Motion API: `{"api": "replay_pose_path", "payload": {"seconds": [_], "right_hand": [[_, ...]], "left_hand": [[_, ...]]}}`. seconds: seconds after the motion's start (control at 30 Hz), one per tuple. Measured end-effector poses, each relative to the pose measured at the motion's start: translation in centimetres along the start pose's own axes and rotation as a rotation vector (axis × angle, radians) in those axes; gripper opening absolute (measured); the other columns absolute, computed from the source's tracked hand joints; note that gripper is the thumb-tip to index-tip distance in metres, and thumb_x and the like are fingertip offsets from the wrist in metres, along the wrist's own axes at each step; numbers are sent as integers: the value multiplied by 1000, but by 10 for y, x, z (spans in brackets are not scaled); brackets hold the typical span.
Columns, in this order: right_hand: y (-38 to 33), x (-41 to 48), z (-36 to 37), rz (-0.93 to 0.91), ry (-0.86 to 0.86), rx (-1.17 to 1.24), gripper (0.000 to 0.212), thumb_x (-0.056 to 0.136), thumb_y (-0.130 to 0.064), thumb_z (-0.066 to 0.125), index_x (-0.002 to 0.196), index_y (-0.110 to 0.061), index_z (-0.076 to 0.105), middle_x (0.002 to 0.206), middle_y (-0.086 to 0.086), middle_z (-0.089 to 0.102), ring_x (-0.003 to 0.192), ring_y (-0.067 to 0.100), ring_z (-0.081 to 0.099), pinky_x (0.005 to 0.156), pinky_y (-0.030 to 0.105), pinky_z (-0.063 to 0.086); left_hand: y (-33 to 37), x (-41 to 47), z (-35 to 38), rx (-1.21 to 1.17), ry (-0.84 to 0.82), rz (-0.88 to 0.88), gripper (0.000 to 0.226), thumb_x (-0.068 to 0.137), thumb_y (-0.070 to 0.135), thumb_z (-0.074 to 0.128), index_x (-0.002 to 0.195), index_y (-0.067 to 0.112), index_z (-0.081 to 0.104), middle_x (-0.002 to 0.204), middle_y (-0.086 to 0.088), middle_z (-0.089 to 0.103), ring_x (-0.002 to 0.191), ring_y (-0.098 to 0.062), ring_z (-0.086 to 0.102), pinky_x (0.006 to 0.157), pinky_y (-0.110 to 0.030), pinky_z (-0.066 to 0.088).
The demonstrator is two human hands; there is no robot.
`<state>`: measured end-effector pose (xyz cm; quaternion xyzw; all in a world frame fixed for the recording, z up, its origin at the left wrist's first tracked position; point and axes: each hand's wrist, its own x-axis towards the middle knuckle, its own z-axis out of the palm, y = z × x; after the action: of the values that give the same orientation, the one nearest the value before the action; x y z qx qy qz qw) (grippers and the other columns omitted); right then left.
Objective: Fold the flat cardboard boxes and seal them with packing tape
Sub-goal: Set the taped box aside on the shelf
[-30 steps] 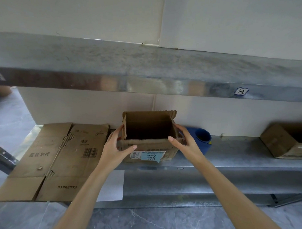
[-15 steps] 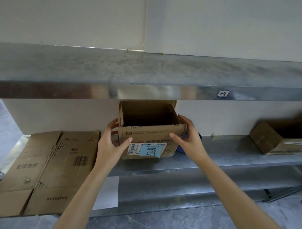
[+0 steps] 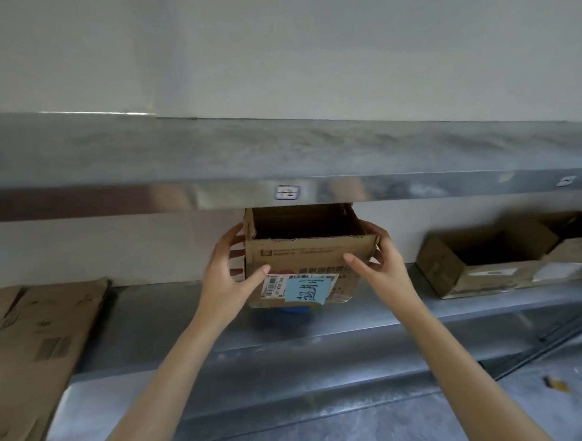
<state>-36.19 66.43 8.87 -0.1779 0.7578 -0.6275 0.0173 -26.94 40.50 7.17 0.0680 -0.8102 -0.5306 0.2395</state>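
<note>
From the head camera, both hands hold a small open-topped cardboard box near the middle of the lower shelf, its open rim level with the front lip of the upper shelf. The left hand clasps the box's left front corner, thumb pressed on the front face and fingers wrapped round the left wall. The right hand clasps the right front corner the same way, thumb on the front, fingers on the right wall. A barcode sticker and a blue handwritten label sit on the front face. A blurred blue object shows just under the box's bottom edge. Flat cardboard lies at the shelf's left end, overhanging the front edge. A second open box rests toward the right end.
</note>
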Motion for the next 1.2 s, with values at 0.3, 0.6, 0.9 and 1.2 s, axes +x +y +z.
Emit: {"api": "replay_pose_path", "payload": {"seconds": [0.3, 0.6, 0.9, 1.2], "right_hand": [[46, 14, -149, 53, -53, -65, 55, 87, -19, 71, 129, -42, 45, 126, -4, 61, 120, 13, 59, 92, 35, 57], [102, 16, -210, 142, -124, -36, 71, 90, -15, 68, 147, -37, 33, 135, -9, 55, 125, 10, 56, 99, 48, 53], [114, 36, -220, 68, -119, -133, 68, 90, -9, 68, 146, -30, 36, 136, -16, 52, 127, 4, 52, 107, 42, 47], [106, 44, -240, -4, -92, -205, 69, 89, 0, 67, 133, -46, 38, 131, -34, 45, 122, -18, 44, 101, 10, 41]], "left_hand": [[27, -9, 150, -54, -42, -75, 75, 85, 24, 78, 139, 49, 33, 132, 13, 56, 125, -7, 51, 104, -45, 49], [31, -13, 227, 1, -51, -171, 77, 83, 19, 80, 138, 47, 34, 132, 12, 54, 124, -5, 52, 103, -44, 51], [20, -5, 250, 44, -54, -226, 76, 83, 19, 80, 143, 40, 38, 134, 2, 57, 126, -12, 54, 103, -47, 50], [21, -6, 266, 60, -52, -240, 74, 83, 21, 80, 138, 44, 36, 137, 2, 54, 127, -16, 52, 103, -49, 50]]}}
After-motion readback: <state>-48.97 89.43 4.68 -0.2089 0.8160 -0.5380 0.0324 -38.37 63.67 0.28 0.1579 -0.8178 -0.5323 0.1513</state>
